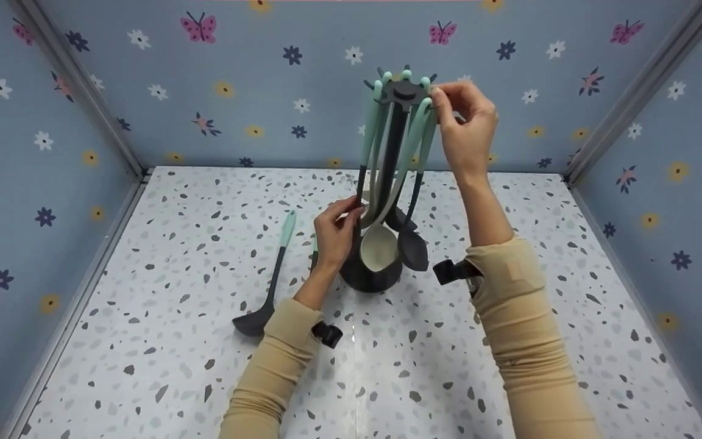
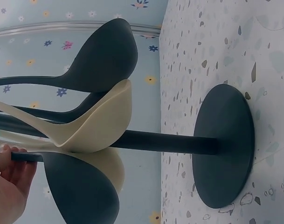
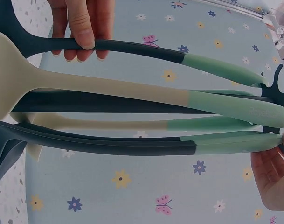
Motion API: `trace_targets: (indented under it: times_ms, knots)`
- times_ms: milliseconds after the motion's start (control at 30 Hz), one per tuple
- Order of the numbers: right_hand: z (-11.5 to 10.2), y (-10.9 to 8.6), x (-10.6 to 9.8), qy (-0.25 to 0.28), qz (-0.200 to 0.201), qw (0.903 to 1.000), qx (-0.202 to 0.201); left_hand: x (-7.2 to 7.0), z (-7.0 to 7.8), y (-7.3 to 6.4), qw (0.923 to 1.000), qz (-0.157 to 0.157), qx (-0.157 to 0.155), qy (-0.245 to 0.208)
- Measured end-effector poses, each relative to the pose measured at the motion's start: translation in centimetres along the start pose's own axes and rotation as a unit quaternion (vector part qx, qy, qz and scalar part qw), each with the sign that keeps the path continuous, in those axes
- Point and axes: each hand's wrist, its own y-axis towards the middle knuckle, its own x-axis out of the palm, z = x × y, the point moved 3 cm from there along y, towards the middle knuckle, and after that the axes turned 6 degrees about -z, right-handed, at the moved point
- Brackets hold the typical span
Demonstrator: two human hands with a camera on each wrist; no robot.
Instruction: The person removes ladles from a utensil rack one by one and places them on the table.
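Note:
A black utensil stand (image 1: 395,137) holds several hanging cooking utensils with mint handles. My left hand (image 1: 336,231) pinches the dark shaft of a black cooking utensil (image 2: 83,189) with a broad rounded head, hung on the stand's left side. Up at the rack, my right hand (image 1: 467,125) grips the top of a mint handle (image 3: 239,145) beside a hook; this belongs to a black spoon (image 1: 413,250). Between them hangs a cream ladle (image 1: 380,248), facing front. The left wrist view shows the stand's round base (image 2: 224,147) flat on the table.
A black ladle (image 1: 265,311) with a mint handle lies on the speckled table (image 1: 174,244), left of the stand. Another mint handle (image 1: 314,246) shows partly behind my left hand. Blue patterned panels (image 1: 326,73) enclose the back and sides.

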Motion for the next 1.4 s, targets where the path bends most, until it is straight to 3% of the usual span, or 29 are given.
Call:
trace_targets:
  times_ms: [333,533,767,933,1133,1400]
  knots:
    - [0.1,0.0,-0.1,0.001,0.001,1.0,0.0,-0.5,-2.5,0.2,0.9997,0.011,0.016,0.017]
    - [0.2,0.0,0.0,0.001,-0.001,1.0,0.005,-1.4,-2.2,0.2,0.9977,0.026,0.037,0.051]
    - [0.1,0.1,0.0,0.006,-0.002,0.9999,0.011,-2.9,0.4,0.3,0.9961,0.034,0.044,0.069]
    - [0.1,0.1,0.0,0.008,-0.004,0.9999,0.007,-4.8,-0.1,0.5,0.9932,0.044,0.063,0.088]
    - [0.0,0.0,-0.1,0.004,0.0,1.0,0.0,-7.8,-1.9,0.4,0.988,0.049,0.031,0.143]
    - [0.0,0.0,0.0,0.007,0.001,1.0,0.003,-11.5,-3.2,-0.4,0.9684,0.046,-0.046,0.241]
